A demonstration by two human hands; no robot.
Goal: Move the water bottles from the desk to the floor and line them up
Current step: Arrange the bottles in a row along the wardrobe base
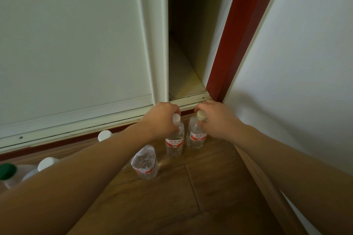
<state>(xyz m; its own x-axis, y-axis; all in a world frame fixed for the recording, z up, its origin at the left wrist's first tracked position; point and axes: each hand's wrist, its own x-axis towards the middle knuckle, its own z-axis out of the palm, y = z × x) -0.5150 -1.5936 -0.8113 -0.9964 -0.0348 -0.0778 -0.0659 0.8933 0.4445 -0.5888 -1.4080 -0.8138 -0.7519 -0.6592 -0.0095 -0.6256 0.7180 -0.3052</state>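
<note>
1. At the far left edge, a green-capped bottle (7,172) is standing on the wooden floor (200,187), partly cut off by the frame.
2. Two white-capped bottles (46,164) (105,135) are peeking out from behind the left forearm, lined up along the sliding door track (76,120).
3. A clear bottle with a red label (144,164) is standing near the middle, its top hidden by the arm.
4. The left hand (162,118) is reaching down, its fingers (174,109) wrapping around the neck of a water bottle (174,142) standing upright on the floor.
5. Just beside it to the right, the right hand (215,120) is gripping a second water bottle (196,137) at the shoulder, fingers closing under its pale cap (201,115).
6. Both held bottles are sitting near the white wall (296,82), beside the red door frame (238,34).
</note>
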